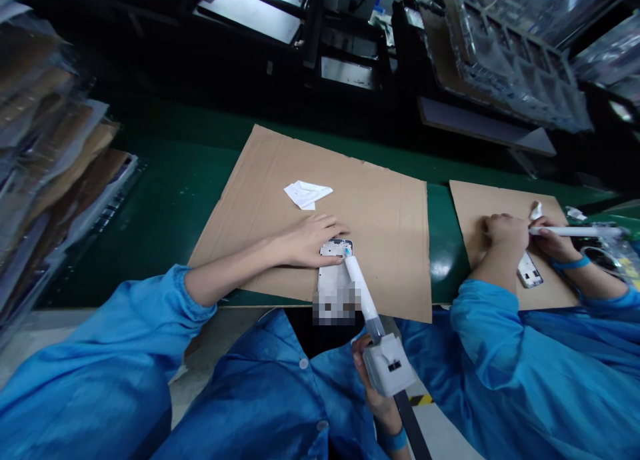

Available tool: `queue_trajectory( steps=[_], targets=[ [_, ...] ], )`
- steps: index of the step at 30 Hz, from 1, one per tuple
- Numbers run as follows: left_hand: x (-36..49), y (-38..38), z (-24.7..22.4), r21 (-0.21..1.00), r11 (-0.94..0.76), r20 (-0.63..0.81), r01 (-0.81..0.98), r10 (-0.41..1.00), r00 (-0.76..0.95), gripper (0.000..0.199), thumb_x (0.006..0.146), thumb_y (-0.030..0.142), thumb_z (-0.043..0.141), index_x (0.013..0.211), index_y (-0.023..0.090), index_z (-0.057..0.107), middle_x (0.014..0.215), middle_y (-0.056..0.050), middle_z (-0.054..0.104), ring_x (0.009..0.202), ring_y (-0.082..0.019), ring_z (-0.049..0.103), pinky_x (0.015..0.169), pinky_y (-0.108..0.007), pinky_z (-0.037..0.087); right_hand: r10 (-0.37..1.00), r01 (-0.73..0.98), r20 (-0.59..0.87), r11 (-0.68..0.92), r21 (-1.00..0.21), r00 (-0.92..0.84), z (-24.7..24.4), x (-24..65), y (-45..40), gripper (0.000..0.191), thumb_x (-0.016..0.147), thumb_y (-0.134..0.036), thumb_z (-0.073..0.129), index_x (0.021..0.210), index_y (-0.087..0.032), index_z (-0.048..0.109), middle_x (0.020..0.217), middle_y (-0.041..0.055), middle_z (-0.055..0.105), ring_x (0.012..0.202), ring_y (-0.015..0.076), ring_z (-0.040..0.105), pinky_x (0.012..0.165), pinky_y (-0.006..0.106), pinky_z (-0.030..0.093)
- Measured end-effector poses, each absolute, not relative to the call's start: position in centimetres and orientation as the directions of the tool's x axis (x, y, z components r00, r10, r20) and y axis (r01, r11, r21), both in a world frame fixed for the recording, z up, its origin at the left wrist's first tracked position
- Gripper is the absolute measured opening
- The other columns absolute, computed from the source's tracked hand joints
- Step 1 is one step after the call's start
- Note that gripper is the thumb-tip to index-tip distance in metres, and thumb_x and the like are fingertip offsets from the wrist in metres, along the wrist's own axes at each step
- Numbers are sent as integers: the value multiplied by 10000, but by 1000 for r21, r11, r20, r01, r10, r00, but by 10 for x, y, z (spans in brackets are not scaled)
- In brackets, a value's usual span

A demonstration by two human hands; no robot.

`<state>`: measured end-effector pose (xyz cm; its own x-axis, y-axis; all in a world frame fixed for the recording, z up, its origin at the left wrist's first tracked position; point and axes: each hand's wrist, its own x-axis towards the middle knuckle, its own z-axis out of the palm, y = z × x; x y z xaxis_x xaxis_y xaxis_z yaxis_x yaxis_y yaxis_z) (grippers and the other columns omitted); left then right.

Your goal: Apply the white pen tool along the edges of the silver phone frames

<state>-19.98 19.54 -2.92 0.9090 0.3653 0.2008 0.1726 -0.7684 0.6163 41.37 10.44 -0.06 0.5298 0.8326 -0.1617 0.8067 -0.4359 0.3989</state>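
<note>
My left hand [306, 241] lies over the top end of a silver-and-white phone frame [334, 275], its fingertips pressing on the metal rim. Part of the frame's lower end is pixelated. My right hand [367, 373] grips a white dispenser unit [389, 365] near my body. Its white syringe barrel [363, 290] slants up, and the blue tip touches the frame's upper edge. The frame lies on a brown cardboard sheet [383, 220], overhanging its front edge. A crumpled white tissue [307, 194] lies on the cardboard, beyond my left hand.
To my right, a co-worker's hands [530, 237] work a white pen-like dispenser [575, 231] over another phone frame [530, 270] on a second cardboard sheet [500, 207]. Both sheets lie on a green conveyor belt [150, 207]. Stacked trays [50, 147] rise on the left; a plastic tray [515, 67] stands beyond.
</note>
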Motion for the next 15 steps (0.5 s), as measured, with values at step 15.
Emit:
queue_trajectory(
  steps=[15],
  targets=[
    [-201,194,-24,625,-757,167,191,368,915,638,1075,632,638,1545,201,639,1455,-166,691,1328,-359,637,1207,-493,471,752,743,-17,-655,-134,659,25,364,101,406,860,57,583,509,-141,526,1175,381,751,816,112,606,867,355,392]
  ],
)
